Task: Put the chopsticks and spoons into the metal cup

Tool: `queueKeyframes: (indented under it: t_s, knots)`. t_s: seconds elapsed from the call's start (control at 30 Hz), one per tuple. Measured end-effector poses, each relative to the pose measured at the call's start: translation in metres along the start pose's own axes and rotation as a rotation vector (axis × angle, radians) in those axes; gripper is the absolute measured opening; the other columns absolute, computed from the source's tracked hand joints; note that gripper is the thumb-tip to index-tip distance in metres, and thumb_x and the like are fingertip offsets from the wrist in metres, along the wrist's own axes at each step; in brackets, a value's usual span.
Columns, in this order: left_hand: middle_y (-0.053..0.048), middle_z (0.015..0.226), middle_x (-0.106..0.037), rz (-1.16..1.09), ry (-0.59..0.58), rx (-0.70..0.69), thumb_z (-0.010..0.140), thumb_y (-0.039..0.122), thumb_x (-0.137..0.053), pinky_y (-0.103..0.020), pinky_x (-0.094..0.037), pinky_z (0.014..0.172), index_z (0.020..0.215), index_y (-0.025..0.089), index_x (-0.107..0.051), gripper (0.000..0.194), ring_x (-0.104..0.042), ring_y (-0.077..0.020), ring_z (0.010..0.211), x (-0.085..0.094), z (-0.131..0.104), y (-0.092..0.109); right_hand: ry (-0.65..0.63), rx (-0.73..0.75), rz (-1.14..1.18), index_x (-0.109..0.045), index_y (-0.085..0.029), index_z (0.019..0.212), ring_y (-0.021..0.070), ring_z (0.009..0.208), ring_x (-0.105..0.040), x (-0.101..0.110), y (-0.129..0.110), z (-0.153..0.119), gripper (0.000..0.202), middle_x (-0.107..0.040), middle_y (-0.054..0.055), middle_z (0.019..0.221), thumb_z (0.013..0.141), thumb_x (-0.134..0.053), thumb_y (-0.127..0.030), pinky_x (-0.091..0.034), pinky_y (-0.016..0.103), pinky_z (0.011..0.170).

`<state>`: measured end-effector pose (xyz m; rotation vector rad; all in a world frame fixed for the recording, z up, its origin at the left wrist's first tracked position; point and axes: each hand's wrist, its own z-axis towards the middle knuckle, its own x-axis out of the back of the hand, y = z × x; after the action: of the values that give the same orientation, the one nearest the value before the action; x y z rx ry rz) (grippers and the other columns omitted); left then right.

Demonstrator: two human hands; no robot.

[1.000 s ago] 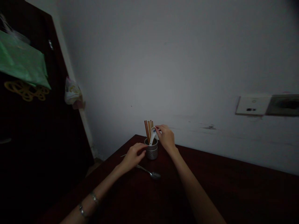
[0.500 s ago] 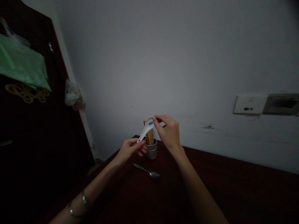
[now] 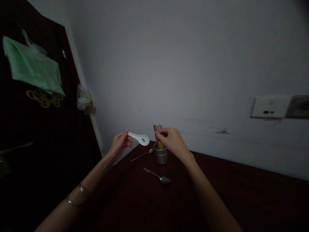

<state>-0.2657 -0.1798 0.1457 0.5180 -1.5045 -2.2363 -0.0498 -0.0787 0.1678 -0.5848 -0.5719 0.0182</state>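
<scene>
A white ceramic soup spoon (image 3: 143, 139) with a small blue pattern in its bowl is held by the handle in my left hand (image 3: 118, 144). Its bowl points right, towards a perforated metal holder (image 3: 161, 156) that stands on the dark table. Several wooden chopsticks (image 3: 158, 138) stand upright in this holder. My right hand (image 3: 172, 138) is in front of the chopsticks with thumb and finger pinched. Whether a chopstick is between those fingertips I cannot make out.
One metal spoon (image 3: 165, 180) lies on the dark red table (image 3: 135, 199) in front of the holder. A thinner long-handled spoon (image 3: 145, 154) lies left of it. Behind is a grey wall with a socket plate (image 3: 271, 108). A green cloth (image 3: 35, 66) hangs at the door.
My right hand has let go of the soup spoon's bowl. My left hand has moved left with the spoon, uncovering the thin spoon on the table. The view has shifted slightly left.
</scene>
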Motion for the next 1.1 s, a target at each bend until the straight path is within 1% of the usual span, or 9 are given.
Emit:
queueKeyframes:
  t_s: [0.07,0.13,0.27,0.4,0.5,0.6,0.73,0.93,1.1]
  knots:
    - [0.002,0.049,-0.052,0.043,-0.001,0.019,0.074,0.047,-0.056,-0.021,-0.044,0.041,0.063,0.014,-0.046,0.037,-0.046,-0.0063,0.038,0.014,0.005,-0.007,0.009,-0.011,-0.021,-0.068,-0.017,0.067,0.0129,0.058,-0.056,0.003,0.001,0.000,0.030,-0.067,0.005,0.065,0.080,-0.046,-0.032,-0.036,0.023,0.055]
    - [0.004,0.044,-0.048,0.119,-0.033,0.065,0.076,0.050,-0.053,-0.020,-0.041,0.040,0.060,0.015,-0.045,0.039,-0.042,-0.0054,0.036,0.027,0.008,-0.020,0.014,-0.020,-0.031,-0.068,-0.017,0.067,0.0134,0.058,-0.056,0.007,0.004,0.000,0.031,-0.067,0.006,0.066,0.080,-0.045,-0.032,-0.036,0.024,0.055]
    - [0.006,0.039,-0.041,0.290,-0.163,0.210,0.076,0.058,-0.046,-0.020,-0.037,0.038,0.056,0.016,-0.044,0.047,-0.037,-0.0056,0.033,0.047,0.007,-0.059,0.026,-0.015,-0.048,-0.068,-0.017,0.068,0.0140,0.058,-0.057,0.015,0.010,0.001,0.033,-0.067,0.006,0.066,0.081,-0.043,-0.034,-0.036,0.024,0.054]
    - [0.006,0.037,-0.039,0.428,-0.284,0.364,0.072,0.065,-0.044,-0.021,-0.034,0.036,0.053,0.017,-0.043,0.052,-0.034,-0.0059,0.032,0.057,-0.001,-0.096,0.043,-0.037,-0.088,-0.069,-0.017,0.067,0.0141,0.056,-0.056,0.022,0.014,0.001,0.034,-0.066,0.007,0.064,0.080,-0.044,-0.036,-0.035,0.024,0.053]
    - [0.007,0.038,-0.037,0.486,-0.355,0.407,0.069,0.069,-0.043,-0.020,-0.031,0.034,0.051,0.017,-0.042,0.055,-0.032,-0.0054,0.031,0.060,-0.007,-0.113,0.052,-0.047,-0.114,-0.069,-0.017,0.069,0.0139,0.056,-0.056,0.025,0.018,0.001,0.033,-0.067,0.007,0.066,0.079,-0.044,-0.036,-0.035,0.024,0.053]
    - [0.006,0.038,-0.037,0.519,-0.413,0.422,0.068,0.071,-0.041,-0.019,-0.026,0.032,0.049,0.017,-0.041,0.058,-0.031,-0.0051,0.031,0.063,-0.008,-0.122,0.049,-0.065,-0.143,-0.069,-0.018,0.069,0.0138,0.056,-0.056,0.027,0.021,0.001,0.032,-0.067,0.007,0.067,0.079,-0.044,-0.035,-0.035,0.024,0.052]
    - [0.006,0.037,-0.036,0.545,-0.452,0.439,0.069,0.070,-0.041,-0.019,-0.022,0.031,0.049,0.016,-0.042,0.058,-0.029,-0.0051,0.030,0.062,-0.009,-0.129,0.043,-0.074,-0.170,-0.068,-0.017,0.068,0.0139,0.056,-0.056,0.028,0.024,0.002,0.033,-0.067,0.007,0.067,0.080,-0.043,-0.036,-0.035,0.024,0.052]
    - [0.006,0.035,-0.036,0.591,-0.470,0.476,0.065,0.074,-0.042,-0.020,-0.018,0.031,0.047,0.016,-0.041,0.060,-0.027,-0.0040,0.028,0.054,-0.011,-0.132,0.038,-0.078,-0.189,-0.069,-0.018,0.068,0.0138,0.055,-0.056,0.029,0.028,0.002,0.034,-0.068,0.007,0.067,0.080,-0.043,-0.037,-0.035,0.024,0.052]
    - [0.006,0.033,-0.035,0.628,-0.494,0.496,0.065,0.074,-0.041,-0.020,-0.013,0.030,0.047,0.016,-0.040,0.061,-0.022,-0.0031,0.026,0.048,-0.012,-0.133,0.039,-0.076,-0.206,-0.069,-0.018,0.070,0.0140,0.055,-0.057,0.028,0.030,0.002,0.034,-0.068,0.008,0.067,0.080,-0.043,-0.037,-0.035,0.024,0.052]
